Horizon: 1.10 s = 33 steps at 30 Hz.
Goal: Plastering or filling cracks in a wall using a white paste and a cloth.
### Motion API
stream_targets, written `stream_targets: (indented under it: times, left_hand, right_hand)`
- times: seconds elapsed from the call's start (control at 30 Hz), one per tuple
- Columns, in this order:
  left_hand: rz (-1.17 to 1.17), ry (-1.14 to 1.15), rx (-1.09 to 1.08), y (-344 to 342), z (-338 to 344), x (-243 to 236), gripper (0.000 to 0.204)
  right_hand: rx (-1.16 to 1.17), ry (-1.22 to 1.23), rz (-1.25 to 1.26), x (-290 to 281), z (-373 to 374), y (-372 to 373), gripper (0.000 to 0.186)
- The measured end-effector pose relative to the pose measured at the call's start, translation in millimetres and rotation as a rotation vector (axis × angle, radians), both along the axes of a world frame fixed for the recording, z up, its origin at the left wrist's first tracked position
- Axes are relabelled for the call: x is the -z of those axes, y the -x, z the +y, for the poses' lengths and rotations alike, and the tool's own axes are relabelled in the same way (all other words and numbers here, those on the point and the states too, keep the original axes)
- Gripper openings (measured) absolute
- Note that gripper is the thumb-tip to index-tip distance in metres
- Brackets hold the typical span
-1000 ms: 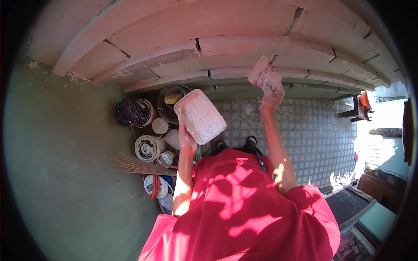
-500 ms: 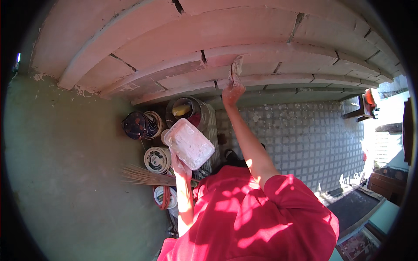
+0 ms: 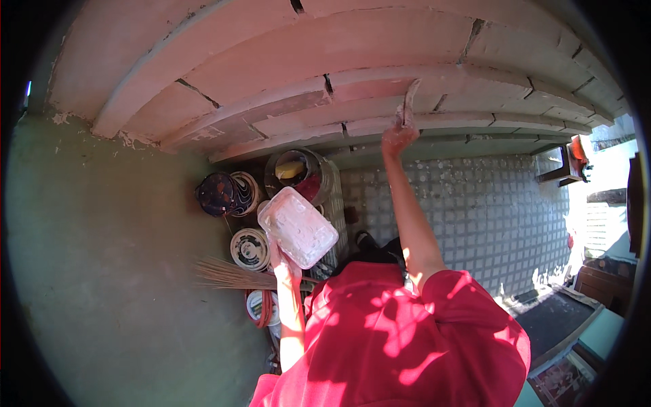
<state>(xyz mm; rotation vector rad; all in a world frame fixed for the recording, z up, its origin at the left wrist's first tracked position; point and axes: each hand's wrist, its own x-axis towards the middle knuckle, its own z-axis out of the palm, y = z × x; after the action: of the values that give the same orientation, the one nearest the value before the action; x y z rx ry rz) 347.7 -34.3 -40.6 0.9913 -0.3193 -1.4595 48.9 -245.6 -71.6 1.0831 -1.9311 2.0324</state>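
Note:
In my left hand (image 3: 285, 268) is a white rectangular plastic tub (image 3: 298, 227), its inside smeared with pale pinkish filler. The fingers hold it from beneath and along its near side. My right hand (image 3: 399, 139) reaches up and forward, closed around a thin putty knife (image 3: 409, 98) coated with the same pale stuff. The blade stands nearly upright against the pink wall (image 3: 380, 88), close to a raised horizontal band. A smooth, darker pink patch lies just left of the blade. The putty knife's handle is mostly hidden in my fingers.
Below the tub stand a large round bucket (image 3: 320, 173), smaller paint pails (image 3: 249, 249) and a dark patterned cap-like item (image 3: 218, 194). A twig broom (image 3: 230, 275) lies beside them. The floor is tiled (image 3: 475, 210). A wooden stool (image 3: 559, 173) stands at far right.
My right hand and the putty knife have moved right along the wall, and the blade now stands more edge-on. The tub stays nearly where it was; the whole view has shifted slightly.

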Motion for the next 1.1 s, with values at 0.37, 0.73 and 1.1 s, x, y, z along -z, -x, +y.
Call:
stream_targets:
  times: [0.37,0.73,1.1]
  left_hand:
    - [0.084,0.025,0.013,-20,-1,0,0.053]
    - [0.029,0.018,-0.009,-20,9,-3,0.058]
    - [0.006,-0.048,-0.073,-14,11,-17,0.048]
  right_hand:
    - [-0.425,0.142,-0.023,-29,26,-71,0.04]
    - [-0.473,-0.002,0.125,7,10,-61,0.042]
    - [-0.099,0.081,0.119,7,-9,-16,0.037]
